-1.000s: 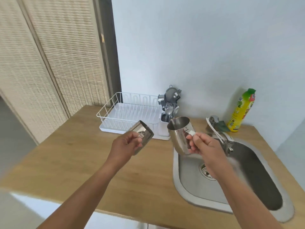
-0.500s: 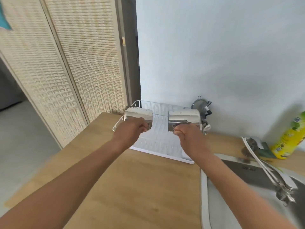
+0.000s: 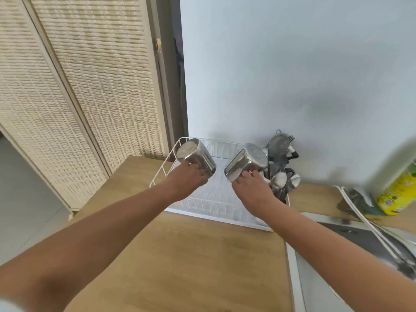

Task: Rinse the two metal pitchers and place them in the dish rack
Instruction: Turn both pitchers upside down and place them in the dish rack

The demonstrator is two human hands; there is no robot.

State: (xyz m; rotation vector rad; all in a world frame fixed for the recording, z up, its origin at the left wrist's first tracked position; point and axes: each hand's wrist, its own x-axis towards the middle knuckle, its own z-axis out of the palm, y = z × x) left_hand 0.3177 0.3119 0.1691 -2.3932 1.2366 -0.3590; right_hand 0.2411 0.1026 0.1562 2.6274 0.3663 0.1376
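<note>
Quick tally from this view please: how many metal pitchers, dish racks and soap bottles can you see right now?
Metal pitchers: 2, the left pitcher in the left hand and the right pitcher in the right hand
Dish rack: 1
Soap bottle: 1
Total: 4

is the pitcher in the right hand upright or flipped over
Flipped over and tilted: the right hand holds its pitcher above the dish rack, flat base upward, mouth pointing down-left.
</note>
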